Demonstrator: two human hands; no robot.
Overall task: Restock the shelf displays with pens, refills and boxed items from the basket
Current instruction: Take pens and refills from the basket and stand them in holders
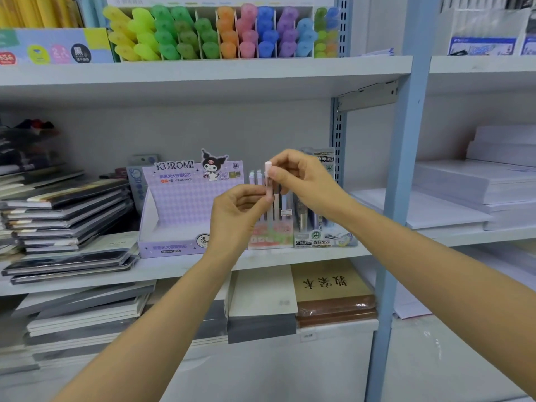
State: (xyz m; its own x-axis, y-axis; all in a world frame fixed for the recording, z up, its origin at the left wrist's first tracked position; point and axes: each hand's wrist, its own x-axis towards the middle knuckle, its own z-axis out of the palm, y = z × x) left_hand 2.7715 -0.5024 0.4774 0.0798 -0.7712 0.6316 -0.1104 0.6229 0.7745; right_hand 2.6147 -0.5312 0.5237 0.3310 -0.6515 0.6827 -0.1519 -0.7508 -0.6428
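Currently at the middle shelf (174, 271), under and behind the left hand (237, 216) and right hand (301, 181).

Left of the left hand: one purple Kuromi display box (179, 204), open at the front. Looks bare inside from this angle, so probably the slot waiting on stock.

Further left: one slumped pile of notebooks (66, 216), not task stuff.

Above both hands: one highlighter rack (220, 33), packed, no exact count.

Straight behind the hands: one small pen display (271, 236) holding upright pens for browsing. Partly hidden, can't count them.

Just beside it, behind the right hand: one grey refill display (322, 236).

Between the hands: one pink pen (268, 181), upright.
- left hand: fingertips pinching the lower barrel, steadying it
- right hand: thumb and forefinger pinching the cap end

Probably a two-point hold for checking or seating the cap before slotting into the display behind.

Count: two hands, one pen in hand, three displays at this level. Basket not in view.
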